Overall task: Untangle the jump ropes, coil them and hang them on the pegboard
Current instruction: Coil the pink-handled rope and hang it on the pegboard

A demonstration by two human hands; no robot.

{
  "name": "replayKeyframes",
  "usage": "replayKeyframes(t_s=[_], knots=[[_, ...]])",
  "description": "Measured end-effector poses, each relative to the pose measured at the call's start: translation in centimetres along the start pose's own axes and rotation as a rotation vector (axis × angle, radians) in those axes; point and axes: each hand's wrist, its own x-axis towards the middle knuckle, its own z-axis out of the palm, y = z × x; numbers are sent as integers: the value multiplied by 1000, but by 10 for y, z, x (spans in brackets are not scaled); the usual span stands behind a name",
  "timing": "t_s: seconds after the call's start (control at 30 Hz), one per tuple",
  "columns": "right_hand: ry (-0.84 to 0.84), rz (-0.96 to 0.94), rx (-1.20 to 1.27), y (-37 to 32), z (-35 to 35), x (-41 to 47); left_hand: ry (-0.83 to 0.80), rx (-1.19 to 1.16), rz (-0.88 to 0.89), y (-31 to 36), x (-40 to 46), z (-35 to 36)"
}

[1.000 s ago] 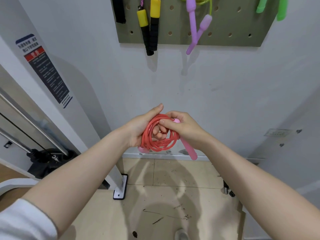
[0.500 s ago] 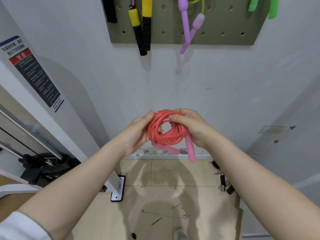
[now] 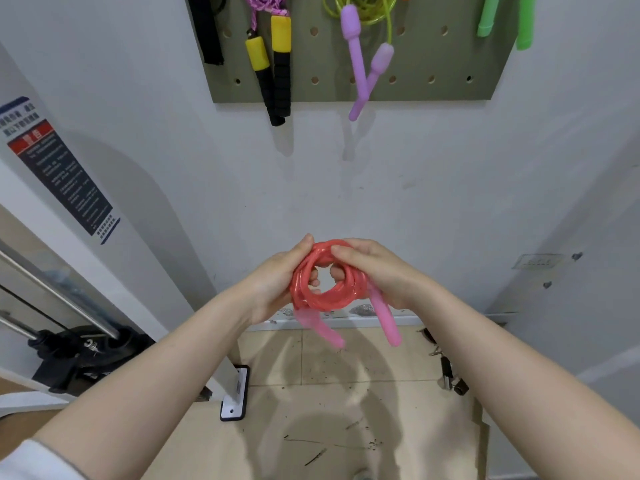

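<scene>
Head view: red rope (image 3: 327,289) is coiled into a tight ring, held up in front of the wall btwn both hands, well below the pegboard (image 3: 433,64); left hand (image 3: 273,285) grips the ring's left side w/ fingers curled through the hole; right hand (image 3: 384,271) grips the right side, fingers hooked over the top. Two pink handles (image 3: 386,317) dangle under the coil (the left one is blurred). Judgement: coil looks done, hanging is next; keep loops pinched so none spring loose; let handles hang down as w/ the ropes already up; aim for a free spot btwn purple handles (image 3: 360,64) and green ones (image 3: 486,15); pegs themselves can't be made out.
</scene>
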Motion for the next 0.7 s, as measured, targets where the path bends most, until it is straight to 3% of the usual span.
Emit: replayKeyframes(t_s=[0.1,0.2,0.33,0.47,0.7], knots=[[-33,-49,-356,-5,4,-6,-15,60,31,6,2,5],[70,-89,-429,-6,3,-5,-5,92,62,6,4,9],[158,-59,-229,-8,-14,-6,-34,152,246,11,5,12],[150,-102,21,-11,-20,-11,-193,2,384,11,6,7],[53,-243,343,-11,-17,-8,-359,-27,328,4,13,-3]])
